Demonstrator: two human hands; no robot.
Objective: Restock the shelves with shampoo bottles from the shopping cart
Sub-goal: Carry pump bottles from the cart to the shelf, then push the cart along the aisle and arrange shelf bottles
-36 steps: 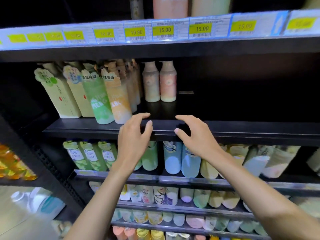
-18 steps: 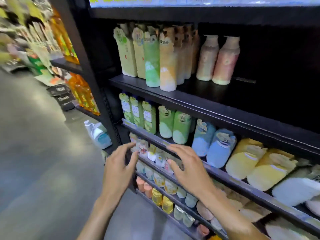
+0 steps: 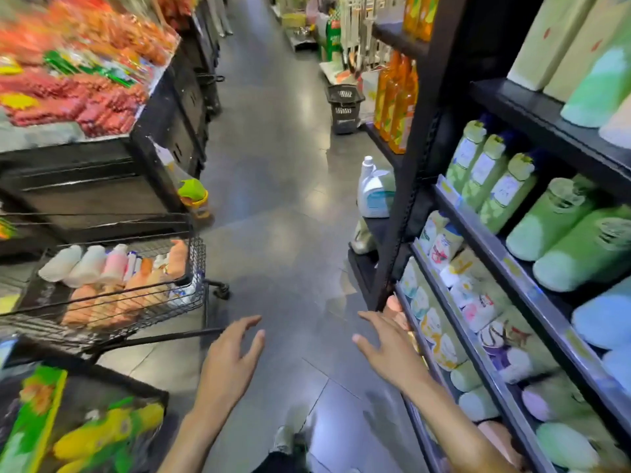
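Black wire shopping cart (image 3: 197, 268) stands at the near left of the aisle, its basket holding shampoo bottles lying on their sides: two white bottles (image 3: 73, 264) at the left end, a pink bottle (image 3: 114, 262) just beside them, and a heap of peach-coloured bottles (image 3: 136, 295) filling the near and right part. Both hands hang over the grey glossy floor (image 3: 273, 199) between the cart and the shelving. The left hand (image 3: 232, 356) is released, fingers spread and holding nothing, well apart from the cart. The right hand (image 3: 386, 349) is likewise loose and empty, fingers straight, its far side close to the lower tiers of the black metal shelf unit (image 3: 420, 148) on the right; whether it touches them cannot be told. On that unit, pale green rounded bottles (image 3: 553, 216) lie tipped forward on a middle tier, with slim green bottles with white labels (image 3: 491, 179) upright to their left, and small white and yellow bottles (image 3: 444, 247) crowd the tiers beneath. A white and blue jug (image 3: 374, 192) sits on a low ledge past the unit's post, and a black plastic basket (image 3: 343, 107) stands far down the aisle.
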